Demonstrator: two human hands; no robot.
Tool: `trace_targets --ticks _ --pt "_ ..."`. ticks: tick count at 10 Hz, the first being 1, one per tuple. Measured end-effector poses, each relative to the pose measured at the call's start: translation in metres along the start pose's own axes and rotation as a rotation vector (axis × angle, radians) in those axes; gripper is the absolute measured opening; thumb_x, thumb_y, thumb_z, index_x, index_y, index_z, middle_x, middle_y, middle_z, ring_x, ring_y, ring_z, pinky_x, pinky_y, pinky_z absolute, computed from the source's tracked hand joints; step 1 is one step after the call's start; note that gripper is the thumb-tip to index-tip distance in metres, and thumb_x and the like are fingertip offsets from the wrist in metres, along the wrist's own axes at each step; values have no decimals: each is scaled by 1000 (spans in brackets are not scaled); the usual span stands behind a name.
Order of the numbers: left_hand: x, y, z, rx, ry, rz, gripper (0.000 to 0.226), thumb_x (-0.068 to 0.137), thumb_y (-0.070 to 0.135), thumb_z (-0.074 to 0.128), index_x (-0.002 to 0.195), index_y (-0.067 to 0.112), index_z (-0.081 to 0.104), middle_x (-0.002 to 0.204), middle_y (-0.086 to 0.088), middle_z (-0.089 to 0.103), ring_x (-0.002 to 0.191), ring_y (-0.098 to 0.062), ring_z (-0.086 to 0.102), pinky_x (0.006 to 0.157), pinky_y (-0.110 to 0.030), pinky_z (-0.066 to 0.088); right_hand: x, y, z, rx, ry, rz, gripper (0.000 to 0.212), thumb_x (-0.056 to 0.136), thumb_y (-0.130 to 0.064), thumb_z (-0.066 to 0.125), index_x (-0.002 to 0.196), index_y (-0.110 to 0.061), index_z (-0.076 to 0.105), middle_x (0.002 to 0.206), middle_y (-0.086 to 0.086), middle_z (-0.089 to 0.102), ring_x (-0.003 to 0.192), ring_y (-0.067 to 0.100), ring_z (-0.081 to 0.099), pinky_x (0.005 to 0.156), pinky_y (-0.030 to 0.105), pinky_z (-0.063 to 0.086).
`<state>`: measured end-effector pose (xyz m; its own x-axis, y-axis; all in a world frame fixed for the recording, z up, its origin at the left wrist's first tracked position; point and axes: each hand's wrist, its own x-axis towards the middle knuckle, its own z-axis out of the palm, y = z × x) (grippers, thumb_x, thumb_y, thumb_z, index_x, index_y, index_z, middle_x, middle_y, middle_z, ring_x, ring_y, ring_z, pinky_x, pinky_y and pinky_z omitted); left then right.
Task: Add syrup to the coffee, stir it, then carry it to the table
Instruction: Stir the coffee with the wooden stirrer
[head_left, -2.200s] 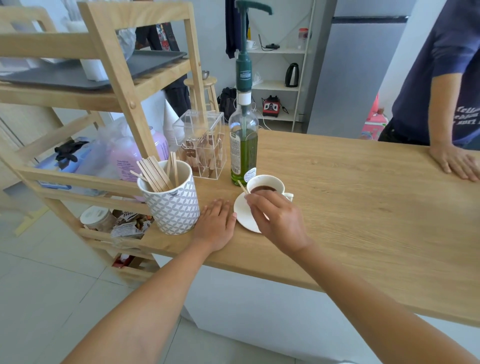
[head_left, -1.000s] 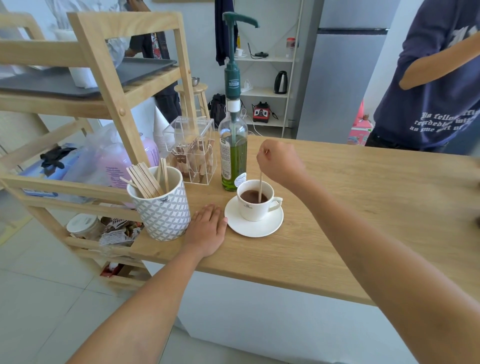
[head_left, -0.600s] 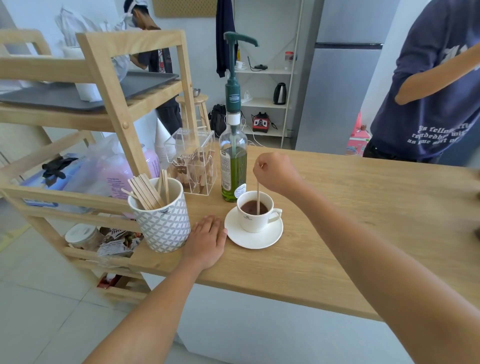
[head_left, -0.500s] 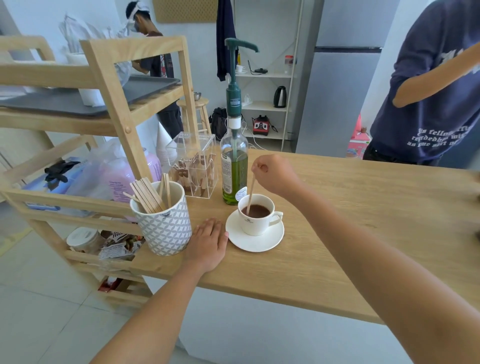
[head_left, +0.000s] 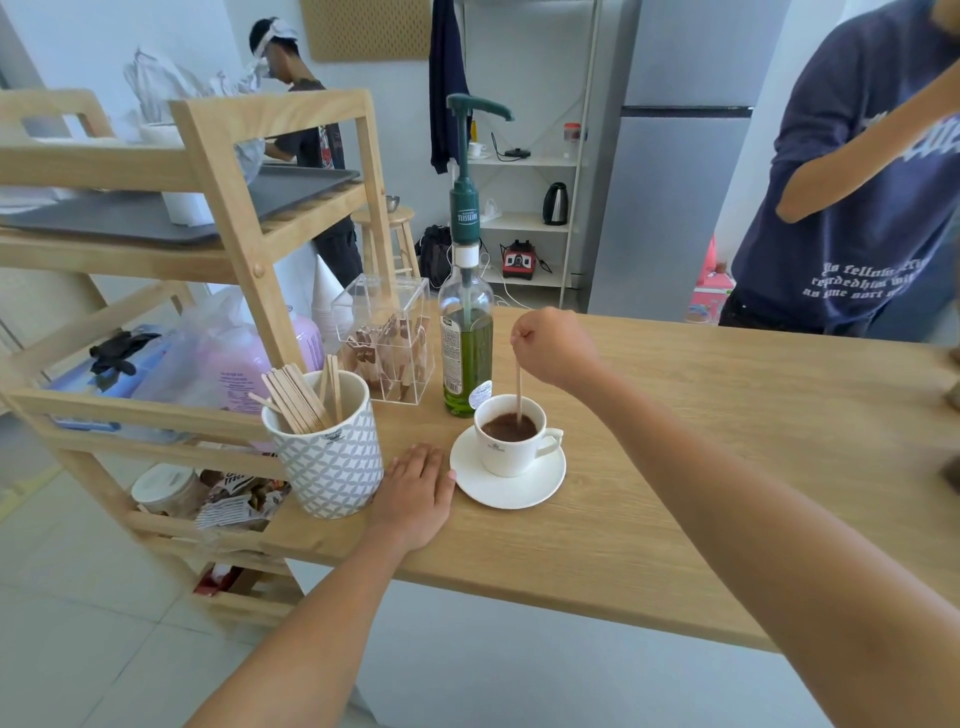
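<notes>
From the head camera, the right hand (head_left: 556, 345) is curled into a loose fist above the cup (head_left: 506, 441), pinching the top of a thin wooden stick (head_left: 518, 384) that stands almost upright with its lower end in the coffee (head_left: 508, 427); that high pinch likely lets the stick swing freely for stirring. The left hand (head_left: 415, 491) lies flat and open on the worktop (head_left: 727, 441), fingers straight, just beside the saucer (head_left: 506, 491), probably bracing the body; whether a fingertip touches the saucer rim is hard to tell.

The cup is white with its handle to the right, sitting in the middle of the white saucer near the worktop's front edge. The coffee is dark brown and fills it to just below the rim. The syrup bottle (head_left: 466, 358), with green liquid and a tall pump, stands just behind the cup, close enough to pump into it. A patterned pot (head_left: 330, 457) of spare sticks stands to the left.
</notes>
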<state>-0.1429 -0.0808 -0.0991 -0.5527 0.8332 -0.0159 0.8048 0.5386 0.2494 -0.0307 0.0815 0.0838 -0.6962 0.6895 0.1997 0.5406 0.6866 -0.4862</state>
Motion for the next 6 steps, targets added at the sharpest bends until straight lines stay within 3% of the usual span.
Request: trace_targets --ticks 1,3,4,5,6 --pt "0 0 0 1 3 -4 61 100 47 12 153 18 15 161 -1 10 148 -15 3 121 -35 0 0 0 0 2 -11 -5 29 89 -12 45 94 -2 72 93 14 73 69 19 57 53 23 45" --pt "0 0 1 5 13 6 61 100 47 13 153 17 16 161 -2 11 148 -16 4 121 -36 1 -1 1 0 -18 -2 -2 30 92 -11 44 98 -7 73 97 8 73 81 22 65 64 28 53" --pt "1 -1 2 3 17 7 61 100 48 13 153 17 16 161 -2 12 148 -16 4 121 -36 1 -1 1 1 -17 -18 9 29 89 -11 44 94 -2 72 95 14 72 74 24 62 59 28 51" --pt "1 -1 2 7 16 7 61 100 48 12 153 18 16 161 -2 11 148 -16 4 121 -36 1 -1 0 2 53 -16 12 28 89 -11 47 94 2 72 98 18 73 81 27 66 73 38 59" --pt "1 -1 3 6 12 5 60 100 47 12 153 18 15 161 -2 11 148 -16 3 120 -35 0 -1 0 1 13 -6 17 30 90 -9 44 96 -4 73 98 11 73 88 27 66 76 37 59"
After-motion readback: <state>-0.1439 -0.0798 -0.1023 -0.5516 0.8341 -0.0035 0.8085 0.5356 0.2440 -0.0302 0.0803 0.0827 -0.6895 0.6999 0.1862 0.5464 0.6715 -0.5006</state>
